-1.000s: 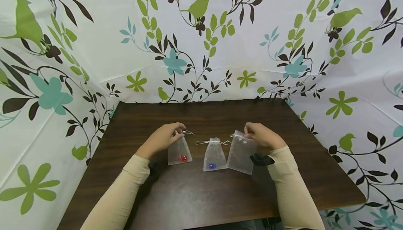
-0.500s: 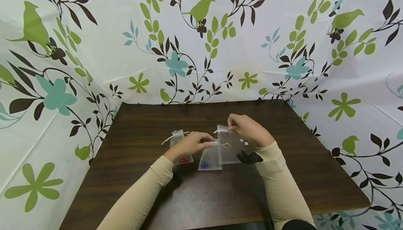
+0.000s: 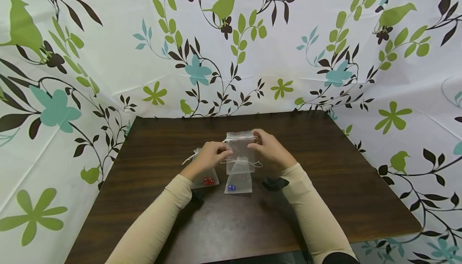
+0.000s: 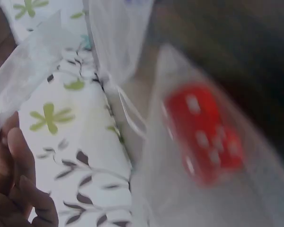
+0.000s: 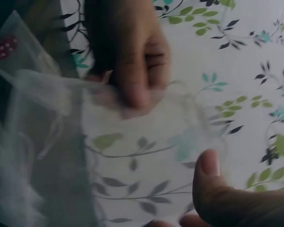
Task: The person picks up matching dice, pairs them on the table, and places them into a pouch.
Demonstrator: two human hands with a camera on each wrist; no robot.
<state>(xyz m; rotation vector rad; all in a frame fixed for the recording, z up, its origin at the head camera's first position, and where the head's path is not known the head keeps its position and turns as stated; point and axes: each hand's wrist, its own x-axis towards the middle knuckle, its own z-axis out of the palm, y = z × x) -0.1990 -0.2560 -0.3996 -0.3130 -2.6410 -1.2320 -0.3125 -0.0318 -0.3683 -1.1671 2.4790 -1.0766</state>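
Observation:
Held up in the head view is a sheer white drawstring bag point(image 3: 240, 145) with no contents showing. My left hand point(image 3: 207, 157) pinches its left edge, and my right hand point(image 3: 268, 147) grips its right edge near the drawstring. In the right wrist view, my right thumb point(image 5: 209, 165) presses on the gauze. The bag's lower end overlaps a second sheer bag point(image 3: 243, 183) on the table, with blue dice point(image 3: 232, 187) inside. Partly behind my left hand lies a third bag point(image 3: 197, 180) holding red dice point(image 3: 208, 181), large and blurred in the left wrist view.
The dark wooden table point(image 3: 173, 135) extends around the bags. A white cloth point(image 3: 306, 11) with leaves and birds hangs behind and at both sides. White cords point(image 3: 258, 164) stick out from the neck of the blue-dice bag.
My left hand moved right from the red-dice bag, past the blue-dice one, to the empty-looking bag. My right hand carried that bag left. Two white dice seen earlier are now hidden.

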